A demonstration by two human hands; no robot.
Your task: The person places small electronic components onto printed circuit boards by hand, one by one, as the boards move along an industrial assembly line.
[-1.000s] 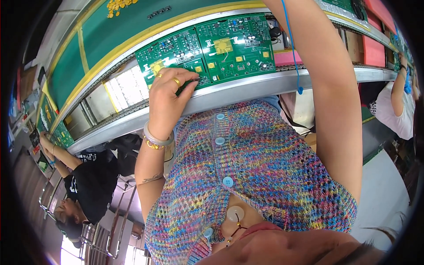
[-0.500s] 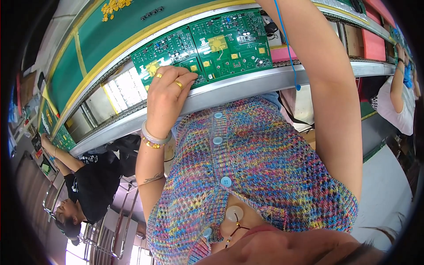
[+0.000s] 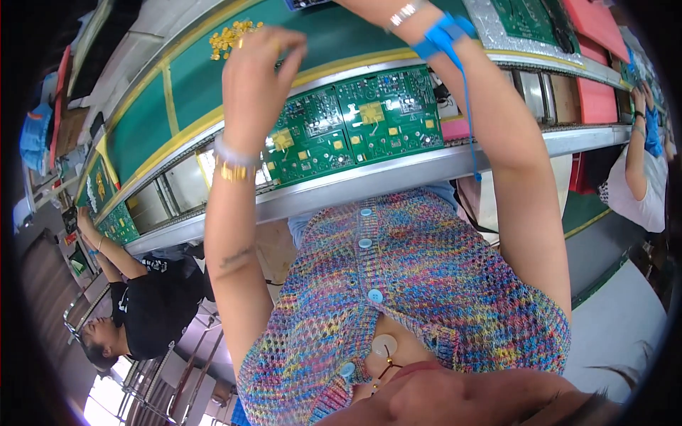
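My left hand is raised over the green work surface, just below and beside a small pile of yellow round-topped parts. Its thumb and fingers are bent, smeared by motion; whether anything is between them I cannot make out. My right hand is cut off by the upper edge, so its fingers are hidden; a metal bracelet and a blue wrist strap with a cord are on that arm. Between my arms two joined green circuit boards lie on the conveyor rails, with yellow parts on them.
A silver metal rail runs along my front. At the top edge sits a blue-edged item. Another green board lies on silvery sheeting, near pink foam. Other people work at left and right.
My left hand has lifted off the boards and moved up toward the yellow parts. My right forearm has shifted left and shows its strap. In the picture, the boards sit lower and farther right.
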